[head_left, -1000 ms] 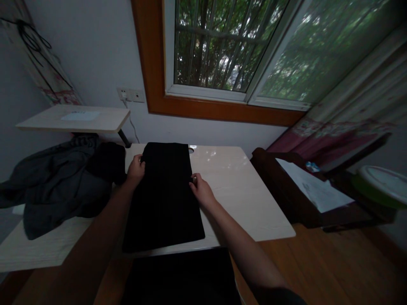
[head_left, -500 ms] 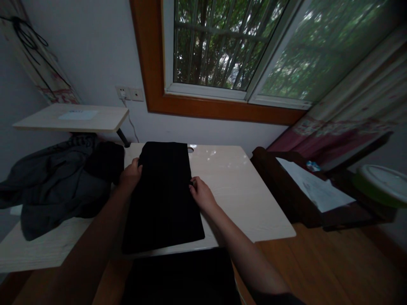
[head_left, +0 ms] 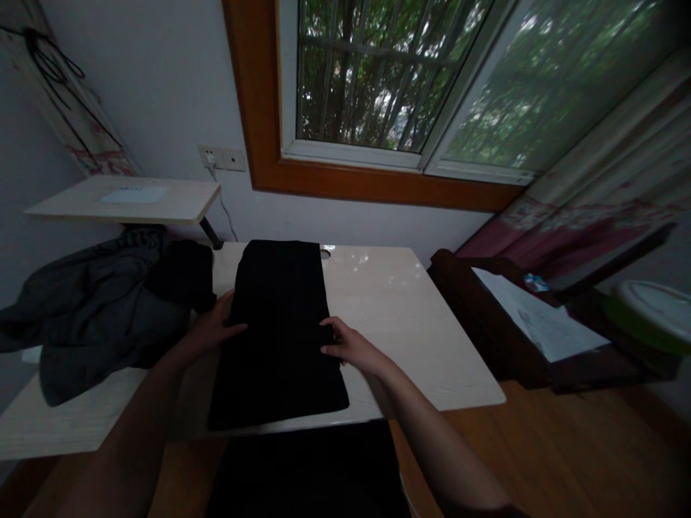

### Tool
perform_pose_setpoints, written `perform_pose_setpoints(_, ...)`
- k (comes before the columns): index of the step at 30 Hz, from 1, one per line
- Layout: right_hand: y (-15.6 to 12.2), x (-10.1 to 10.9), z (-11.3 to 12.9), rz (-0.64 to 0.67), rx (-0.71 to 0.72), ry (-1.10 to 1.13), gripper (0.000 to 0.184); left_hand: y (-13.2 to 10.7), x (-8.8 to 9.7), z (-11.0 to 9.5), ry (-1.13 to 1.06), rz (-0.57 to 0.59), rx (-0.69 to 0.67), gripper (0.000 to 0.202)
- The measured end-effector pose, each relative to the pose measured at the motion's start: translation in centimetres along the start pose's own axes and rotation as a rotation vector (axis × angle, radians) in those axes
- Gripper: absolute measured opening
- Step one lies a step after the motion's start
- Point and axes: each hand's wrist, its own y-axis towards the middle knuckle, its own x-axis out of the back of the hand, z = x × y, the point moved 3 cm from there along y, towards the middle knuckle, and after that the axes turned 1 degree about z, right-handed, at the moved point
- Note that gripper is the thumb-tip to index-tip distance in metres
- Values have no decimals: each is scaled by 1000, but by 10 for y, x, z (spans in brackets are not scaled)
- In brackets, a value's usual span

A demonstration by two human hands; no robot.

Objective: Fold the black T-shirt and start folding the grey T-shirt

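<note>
A black folded garment (head_left: 281,331) lies lengthwise on a pale wooden table (head_left: 410,324). My left hand (head_left: 216,327) rests flat on its left edge, fingers stretched out and thumb lying on the cloth. My right hand (head_left: 350,347) presses on the right edge about halfway down, fingers spread over the fabric. Neither hand grips anything. More black cloth (head_left: 307,467) hangs below the table's near edge.
A heap of dark grey clothes (head_left: 102,309) covers the table's left part. A small raised shelf (head_left: 129,200) stands behind it under a wall socket (head_left: 221,158). To the right, a dark wooden stand (head_left: 486,324) carries white paper (head_left: 534,320). A window fills the wall ahead.
Both hands slid toward me along the garment's side edges, from its upper part to about its middle, and their fingers flattened out on the cloth.
</note>
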Motion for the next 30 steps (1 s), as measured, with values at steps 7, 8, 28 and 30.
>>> perform_pose_setpoints(7,-13,0,-4,78,-56,-1,49,-45,-5,-14,95,206,-70,89)
perform_pose_setpoints(8,-14,0,-4,80,-71,-30,45,-48,-2,-12,104,226,-53,85)
perform_pose_setpoints(28,-15,13,29,102,71,-491,36,-39,16,-7,481,180,-125,52)
perform_pose_setpoints(30,-10,8,33,-18,200,-528,26,-31,15,-6,533,42,-224,48)
